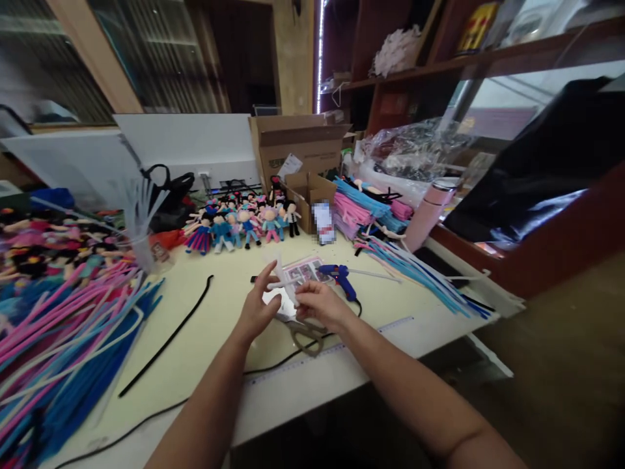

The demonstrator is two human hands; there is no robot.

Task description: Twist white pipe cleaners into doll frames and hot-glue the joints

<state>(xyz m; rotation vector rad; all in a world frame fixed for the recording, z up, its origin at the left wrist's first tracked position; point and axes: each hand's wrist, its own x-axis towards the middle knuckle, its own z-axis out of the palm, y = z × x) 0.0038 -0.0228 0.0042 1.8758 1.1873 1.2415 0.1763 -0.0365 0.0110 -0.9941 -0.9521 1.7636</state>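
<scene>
Near the middle of the table, my right hand [322, 306] pinches a white fuzzy pipe cleaner [288, 285] between thumb and fingers. My left hand [258, 306] faces it from the left, thumb and forefinger spread apart, with part of the white piece close to its fingers. Whether the left fingers touch it is hard to make out. Below the right hand lie scissors [307, 340], their blades partly hidden. A blue glue gun [344, 279] rests just right of the hands, and a card with pictures [312, 270] lies behind them.
Small pipe-cleaner dolls [249, 228] stand at the back before cardboard boxes [303, 146]. Bundles of coloured pipe cleaners [73, 358] cover the left; more stems [420, 273] lie right, near a pink bottle [430, 215]. A black stem [168, 335], a cable [141, 422] and a ruler [398, 324] lie on the table.
</scene>
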